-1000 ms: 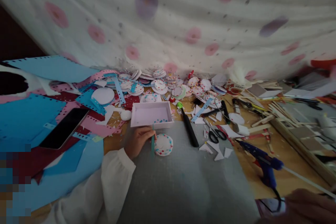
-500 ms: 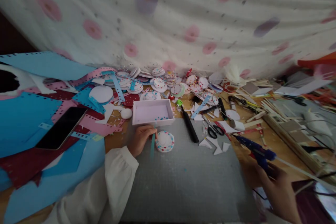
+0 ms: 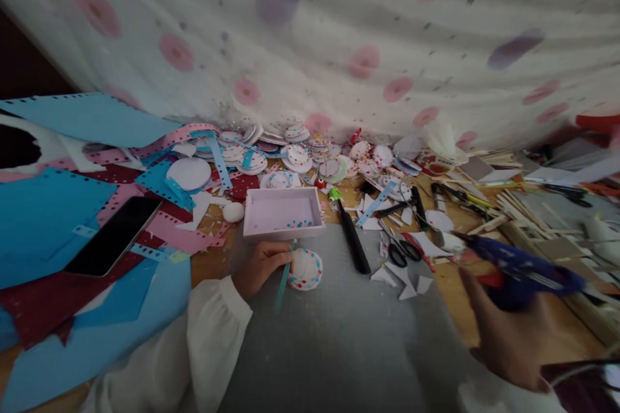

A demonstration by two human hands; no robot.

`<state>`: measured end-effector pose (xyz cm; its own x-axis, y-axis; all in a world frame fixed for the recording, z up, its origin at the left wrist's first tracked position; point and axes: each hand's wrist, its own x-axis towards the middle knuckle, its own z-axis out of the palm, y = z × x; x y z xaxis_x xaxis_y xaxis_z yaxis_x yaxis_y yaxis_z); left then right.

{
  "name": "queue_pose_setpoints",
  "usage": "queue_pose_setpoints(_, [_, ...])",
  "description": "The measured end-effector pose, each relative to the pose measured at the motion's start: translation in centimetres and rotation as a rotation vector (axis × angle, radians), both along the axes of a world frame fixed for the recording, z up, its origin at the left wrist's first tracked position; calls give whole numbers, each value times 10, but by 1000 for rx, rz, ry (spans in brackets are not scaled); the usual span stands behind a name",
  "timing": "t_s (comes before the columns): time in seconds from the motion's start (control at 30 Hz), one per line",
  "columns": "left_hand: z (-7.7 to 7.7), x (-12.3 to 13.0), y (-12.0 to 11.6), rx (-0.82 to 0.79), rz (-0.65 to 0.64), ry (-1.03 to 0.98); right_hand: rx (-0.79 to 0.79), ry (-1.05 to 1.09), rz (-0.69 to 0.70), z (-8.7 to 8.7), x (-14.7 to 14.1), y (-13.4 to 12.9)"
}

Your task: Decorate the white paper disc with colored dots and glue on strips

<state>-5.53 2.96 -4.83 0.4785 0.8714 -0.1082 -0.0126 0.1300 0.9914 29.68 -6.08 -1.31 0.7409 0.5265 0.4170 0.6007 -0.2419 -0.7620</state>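
Observation:
My left hand (image 3: pixel 264 264) is closed, thumb and fingers pinched on a thin teal stick (image 3: pixel 281 287) that slants down over the mat. Its fingertips also meet the edge of a small white hat-like disc (image 3: pixel 307 268), dotted with red and blue bits round its rim and slightly tilted. On the right, my right hand (image 3: pixel 513 329) is wrapped round the handle of a blue hot glue gun (image 3: pixel 523 264), blurred by motion, nozzle pointing left. Just beyond the disc stands a shallow white box (image 3: pixel 283 206) with small blue bits inside.
A grey cutting mat (image 3: pixel 334 342) lies in front of me. Beside it are a black-handled tool (image 3: pixel 353 239), scissors (image 3: pixel 404 251) and white scraps (image 3: pixel 407 284). A phone (image 3: pixel 113 235) rests on coloured foam sheets (image 3: pixel 48 226) at left. Decorated discs (image 3: pixel 296 158) are heaped behind.
The glue gun in my right hand has come up and turned more level. My left hand stays nearly in place, while the small disc has tipped a little. The view has shifted slightly.

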Motion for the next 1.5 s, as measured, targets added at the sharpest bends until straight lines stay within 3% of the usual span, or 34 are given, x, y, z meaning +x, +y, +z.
queue_pose_setpoints(0.03, [2,0,0,7,-12,7,-22,19,-11,2,-20,12])
queue_pose_setpoints(0.1, [5,0,0,18,-27,20,7,77,188,-3,-61,33])
queue_pose_setpoints(0.17, [6,0,0,19,-32,29,35,19,379,-17,-95,47])
queue_pose_setpoints(0.27, [7,0,1,30,-58,31,37,-60,492,-42,-121,55])
queue_pose_setpoints(0.43, [9,0,2,76,-110,41,49,-161,438,-63,-118,49])
queue_pose_setpoints(0.73, [8,-1,2,165,-193,116,-4,-290,452,-65,-116,50])
queue_pose_setpoints(1.5, [1,-2,2,217,-239,86,-12,-287,501,-71,-112,49])
